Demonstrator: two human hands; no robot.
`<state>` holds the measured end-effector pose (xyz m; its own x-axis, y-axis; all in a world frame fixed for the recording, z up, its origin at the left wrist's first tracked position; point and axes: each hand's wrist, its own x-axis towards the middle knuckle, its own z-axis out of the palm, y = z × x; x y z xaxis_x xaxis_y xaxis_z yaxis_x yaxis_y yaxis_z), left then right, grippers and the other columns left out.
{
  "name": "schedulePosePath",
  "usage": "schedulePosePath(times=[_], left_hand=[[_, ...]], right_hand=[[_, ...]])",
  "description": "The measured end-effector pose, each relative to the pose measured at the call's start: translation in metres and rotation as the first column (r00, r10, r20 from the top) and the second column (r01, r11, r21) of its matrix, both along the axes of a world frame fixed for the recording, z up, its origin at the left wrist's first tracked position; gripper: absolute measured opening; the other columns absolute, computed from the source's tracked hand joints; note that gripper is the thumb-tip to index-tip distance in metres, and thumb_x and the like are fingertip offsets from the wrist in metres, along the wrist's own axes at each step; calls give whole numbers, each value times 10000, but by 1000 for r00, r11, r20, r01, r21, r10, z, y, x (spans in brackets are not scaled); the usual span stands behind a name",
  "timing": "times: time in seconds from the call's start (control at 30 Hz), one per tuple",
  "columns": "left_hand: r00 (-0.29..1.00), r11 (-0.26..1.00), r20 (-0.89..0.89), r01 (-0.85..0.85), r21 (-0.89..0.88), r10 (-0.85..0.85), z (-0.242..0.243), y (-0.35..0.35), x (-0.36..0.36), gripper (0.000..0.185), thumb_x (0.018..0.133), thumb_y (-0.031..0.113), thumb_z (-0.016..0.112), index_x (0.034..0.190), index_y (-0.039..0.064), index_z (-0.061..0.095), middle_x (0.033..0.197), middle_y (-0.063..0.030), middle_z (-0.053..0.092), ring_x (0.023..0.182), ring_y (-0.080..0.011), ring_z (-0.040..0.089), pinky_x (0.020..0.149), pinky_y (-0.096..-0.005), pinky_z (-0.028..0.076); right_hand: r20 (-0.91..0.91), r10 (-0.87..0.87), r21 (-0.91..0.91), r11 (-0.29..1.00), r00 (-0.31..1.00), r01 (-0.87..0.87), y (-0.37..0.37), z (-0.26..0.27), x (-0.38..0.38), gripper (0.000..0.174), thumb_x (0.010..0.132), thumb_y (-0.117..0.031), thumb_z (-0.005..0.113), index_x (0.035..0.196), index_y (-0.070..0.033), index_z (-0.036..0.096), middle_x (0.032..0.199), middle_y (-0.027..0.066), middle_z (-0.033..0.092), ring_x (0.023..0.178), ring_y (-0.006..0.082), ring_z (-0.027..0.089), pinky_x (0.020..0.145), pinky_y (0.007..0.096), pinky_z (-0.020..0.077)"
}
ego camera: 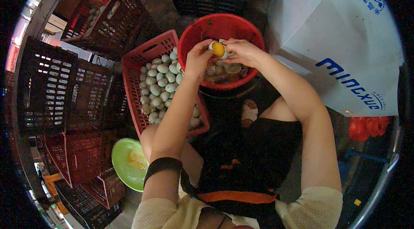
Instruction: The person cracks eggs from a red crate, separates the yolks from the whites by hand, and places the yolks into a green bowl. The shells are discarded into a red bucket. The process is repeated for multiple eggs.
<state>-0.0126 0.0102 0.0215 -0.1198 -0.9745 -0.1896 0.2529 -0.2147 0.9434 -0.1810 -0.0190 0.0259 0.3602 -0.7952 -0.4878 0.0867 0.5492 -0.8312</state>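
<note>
Over a red plastic basin (221, 18), my left hand (201, 57) and my right hand (241, 52) hold a cracked egg between them. Its orange-yellow yolk (218, 49) shows in the opened pale shell. The left fingers grip the shell's left side, the right fingers its right side. Eggshells and wet matter (223, 72) lie in the basin's bottom. To the left of the basin stands a red plastic crate (132, 90) holding many pale greenish and grey eggs (155, 90), partly hidden behind my left forearm.
A green bowl (124, 164) with some yellowish liquid stands at lower left. Dark slatted crates (58, 83) are stacked on the left; another crate (106, 22) with eggs stands at upper left. A large white box (339, 41) bearing writing stands right, beside red bags (368, 128).
</note>
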Motion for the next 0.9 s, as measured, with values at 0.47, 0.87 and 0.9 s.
schedulePosePath(times=[0.47, 0.87, 0.9], left_hand=[[979, 969, 188, -32, -246, 80, 24, -16, 20, 404, 761, -1, 547, 1162, 17, 502, 1074, -92, 576, 974, -150, 539, 832, -256, 423], [862, 955, 488, 18, -297, 136, 21, -26, 96, 608, 733, 211, 645, 1223, -51, 397, 1180, -195, 499, 1095, -253, 486, 907, -323, 387], [906, 973, 414, 11, -229, 87, 26, -20, 110, 601, 733, 217, 647, 1212, -57, 408, 1168, -191, 509, 1083, -254, 493, 906, -323, 388]], right_hand=[[183, -20, 45, 999, 983, 12, 0, 10, 10, 408, 794, -58, 473, 1201, -65, 430, 1095, 103, 525, 938, 224, 559, 772, 311, 468], [-733, -347, -669, 518, 585, -532, -1, 5, 17, 497, 737, -191, 581, 1199, -55, 455, 1148, 213, 491, 1061, 346, 477, 916, 391, 381], [-734, -242, -650, 519, 634, -555, 8, 1, 34, 464, 736, -178, 575, 1171, -50, 478, 1123, 204, 511, 1042, 338, 492, 901, 389, 391]])
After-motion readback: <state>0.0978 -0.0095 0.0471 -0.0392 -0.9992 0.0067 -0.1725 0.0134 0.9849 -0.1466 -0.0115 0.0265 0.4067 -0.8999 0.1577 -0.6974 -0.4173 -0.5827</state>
